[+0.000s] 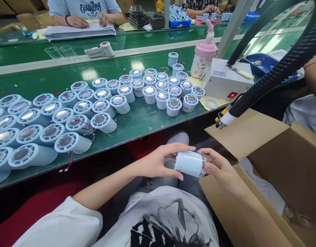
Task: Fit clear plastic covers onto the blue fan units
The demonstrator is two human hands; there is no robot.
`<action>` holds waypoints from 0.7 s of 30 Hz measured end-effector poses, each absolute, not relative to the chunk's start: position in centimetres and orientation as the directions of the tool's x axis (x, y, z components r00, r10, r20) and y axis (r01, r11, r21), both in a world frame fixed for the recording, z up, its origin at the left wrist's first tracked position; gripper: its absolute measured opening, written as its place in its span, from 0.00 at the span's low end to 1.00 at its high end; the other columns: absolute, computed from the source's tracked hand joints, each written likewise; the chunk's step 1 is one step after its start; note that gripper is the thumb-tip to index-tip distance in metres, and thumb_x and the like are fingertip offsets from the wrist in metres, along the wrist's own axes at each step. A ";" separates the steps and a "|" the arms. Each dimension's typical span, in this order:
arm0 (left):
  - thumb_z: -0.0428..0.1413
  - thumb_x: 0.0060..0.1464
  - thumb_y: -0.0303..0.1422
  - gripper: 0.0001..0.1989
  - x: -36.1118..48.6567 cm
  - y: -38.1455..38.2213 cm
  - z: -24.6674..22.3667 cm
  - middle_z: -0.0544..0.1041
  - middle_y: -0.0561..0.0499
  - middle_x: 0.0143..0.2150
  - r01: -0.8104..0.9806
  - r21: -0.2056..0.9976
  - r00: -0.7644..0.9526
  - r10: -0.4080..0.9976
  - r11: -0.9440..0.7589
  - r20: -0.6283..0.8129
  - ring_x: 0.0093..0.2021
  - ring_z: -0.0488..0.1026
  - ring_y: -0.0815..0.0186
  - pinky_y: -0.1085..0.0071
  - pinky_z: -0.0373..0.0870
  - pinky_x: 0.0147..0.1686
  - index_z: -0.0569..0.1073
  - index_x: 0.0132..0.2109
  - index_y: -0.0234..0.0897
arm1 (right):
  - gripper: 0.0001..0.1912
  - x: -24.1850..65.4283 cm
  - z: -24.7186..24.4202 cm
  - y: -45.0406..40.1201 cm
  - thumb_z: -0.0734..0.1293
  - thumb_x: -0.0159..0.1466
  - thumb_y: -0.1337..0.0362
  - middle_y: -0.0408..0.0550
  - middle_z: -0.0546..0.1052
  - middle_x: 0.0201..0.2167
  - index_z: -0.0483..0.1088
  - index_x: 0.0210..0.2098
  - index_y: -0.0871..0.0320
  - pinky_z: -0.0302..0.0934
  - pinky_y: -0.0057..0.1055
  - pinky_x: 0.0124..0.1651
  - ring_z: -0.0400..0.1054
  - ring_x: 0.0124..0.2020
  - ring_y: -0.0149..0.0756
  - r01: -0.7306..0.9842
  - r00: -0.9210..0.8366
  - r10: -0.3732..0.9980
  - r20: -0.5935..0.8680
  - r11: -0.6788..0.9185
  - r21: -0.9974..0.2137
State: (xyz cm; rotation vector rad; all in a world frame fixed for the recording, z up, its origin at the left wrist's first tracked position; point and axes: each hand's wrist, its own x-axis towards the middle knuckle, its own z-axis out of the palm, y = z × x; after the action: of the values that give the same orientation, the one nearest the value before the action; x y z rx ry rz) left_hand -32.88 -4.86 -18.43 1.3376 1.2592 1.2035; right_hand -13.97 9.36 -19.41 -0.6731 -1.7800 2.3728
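Note:
A light blue cylindrical part (189,164) lies on its side between my two hands above my lap. A clear plastic sleeve surrounds it and sticks out past its right end. My left hand (164,160) grips the left end, thumb below and fingers above. My right hand (216,164) holds the clear sleeve at the right end, with its fingers curled round it. On the green bench (137,120) ahead stand many similar blue cylinders (103,122), with slotted rims, round metallic centres and some thin red and black wires.
An open cardboard box (266,144) with clear plastic inside is at my right. Above it hangs a black hose nozzle (226,118) beside a white powered unit (219,77). A pink-lidded cup (202,58) stands nearby. Clear tubes (67,52) lie farther off; co-workers sit opposite.

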 end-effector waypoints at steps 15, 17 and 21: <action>0.67 0.44 0.29 0.36 -32.8 -4.7 -18.8 0.63 0.44 0.65 0.046 0.990 0.033 0.990 -0.136 0.134 0.64 0.60 0.53 0.58 0.66 0.58 0.66 0.60 0.48 | 0.27 -14.7 -19.4 8.2 0.64 0.60 0.40 0.44 0.75 0.21 0.66 0.38 0.59 0.65 0.22 0.21 0.71 0.19 0.30 0.264 -0.856 0.228 -0.465 -0.580 -0.771; 0.67 0.44 0.30 0.36 -32.9 -4.7 -18.8 0.63 0.44 0.65 0.045 0.987 0.034 0.988 -0.155 0.154 0.64 0.60 0.52 0.57 0.65 0.58 0.67 0.60 0.48 | 0.29 -14.8 -19.4 8.1 0.64 0.58 0.37 0.45 0.76 0.20 0.67 0.36 0.60 0.64 0.20 0.20 0.70 0.17 0.29 0.301 -0.839 0.190 -0.511 -0.620 -0.725; 0.67 0.44 0.29 0.35 -32.9 -4.5 -18.9 0.64 0.43 0.64 0.091 0.973 0.034 0.978 -0.210 0.208 0.63 0.62 0.52 0.58 0.67 0.56 0.67 0.60 0.49 | 0.32 -15.0 -19.2 8.1 0.64 0.55 0.35 0.47 0.76 0.19 0.70 0.31 0.61 0.60 0.15 0.16 0.69 0.15 0.27 0.393 -0.800 0.086 -0.593 -0.673 -0.627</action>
State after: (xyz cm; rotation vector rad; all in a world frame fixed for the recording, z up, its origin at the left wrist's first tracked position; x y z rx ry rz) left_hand -32.89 -4.55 -18.88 1.4467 1.1530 1.2985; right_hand -14.99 8.13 -19.17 -1.0101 -1.3147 2.8759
